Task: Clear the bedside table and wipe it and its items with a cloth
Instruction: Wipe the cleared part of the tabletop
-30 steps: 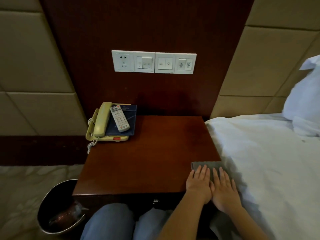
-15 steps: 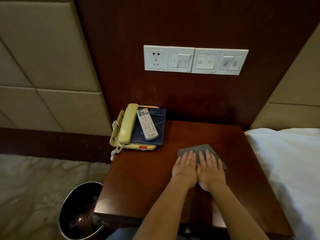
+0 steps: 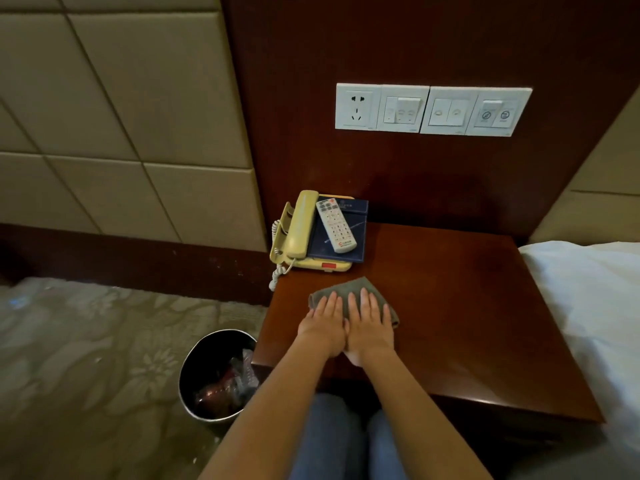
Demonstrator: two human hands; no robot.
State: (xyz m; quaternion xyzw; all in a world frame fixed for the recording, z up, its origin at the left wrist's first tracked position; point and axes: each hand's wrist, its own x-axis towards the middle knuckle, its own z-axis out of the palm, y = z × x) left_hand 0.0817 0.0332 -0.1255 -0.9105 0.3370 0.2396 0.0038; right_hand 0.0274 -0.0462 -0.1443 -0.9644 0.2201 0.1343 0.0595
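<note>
A folded grey cloth (image 3: 349,288) lies on the dark wooden bedside table (image 3: 467,306), near its left front part. My left hand (image 3: 323,322) and my right hand (image 3: 369,322) press flat on the cloth side by side, fingers stretched forward. At the table's back left corner stands a yellow telephone (image 3: 298,226) with a dark blue booklet (image 3: 353,233) on it and a white remote control (image 3: 336,225) on top of the booklet.
A round waste bin (image 3: 204,382) holding wrappers stands on the patterned carpet left of the table. A white bed sheet (image 3: 595,299) borders the table's right side. A white socket and switch panel (image 3: 433,110) sits on the wooden wall above.
Both hands have slid the cloth across the table from its front right edge by the bed toward the left, close to the telephone. The camera view swung left.
</note>
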